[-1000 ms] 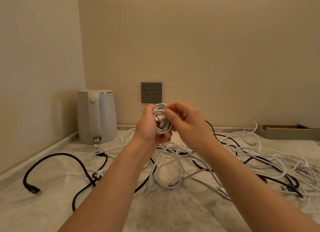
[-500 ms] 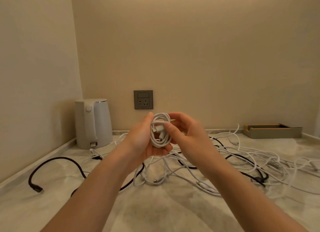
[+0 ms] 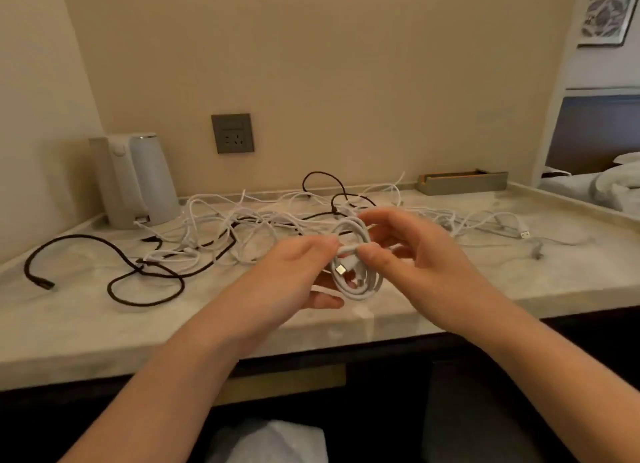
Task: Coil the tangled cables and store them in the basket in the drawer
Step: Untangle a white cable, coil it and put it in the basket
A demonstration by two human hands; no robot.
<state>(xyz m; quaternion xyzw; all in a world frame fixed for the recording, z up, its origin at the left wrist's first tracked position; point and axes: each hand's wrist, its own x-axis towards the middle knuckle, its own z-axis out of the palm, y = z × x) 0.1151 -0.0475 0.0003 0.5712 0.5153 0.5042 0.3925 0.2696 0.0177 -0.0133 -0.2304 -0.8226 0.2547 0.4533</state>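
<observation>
In the head view we see the left hand (image 3: 298, 272) and the right hand (image 3: 412, 251) raised together above the front edge of the pale marble-patterned counter (image 3: 104, 324), near its middle. Between them is a small coil of white cable (image 3: 360, 294), lifted clear of the counter. The left hand has its fingers curled, with thumb and fingertips pinching the coil's left side. The right hand pinches the strand that crosses the coil between thumb and forefinger, and its other fingers are loosely spread behind. A metal-tipped plug (image 3: 341, 269) shows inside the loop.

Behind the hands we find a sprawl of tangled white cables (image 3: 214, 220) running from the middle of the counter to its right side. A long black cable (image 3: 138, 267) loops across the left half. A white electric kettle (image 3: 138, 178) stands in the back left corner, and a grey wall socket (image 3: 232, 133) sits above the back edge. A shallow grey tray with an orange lining (image 3: 462, 182) rests at the back right.
</observation>
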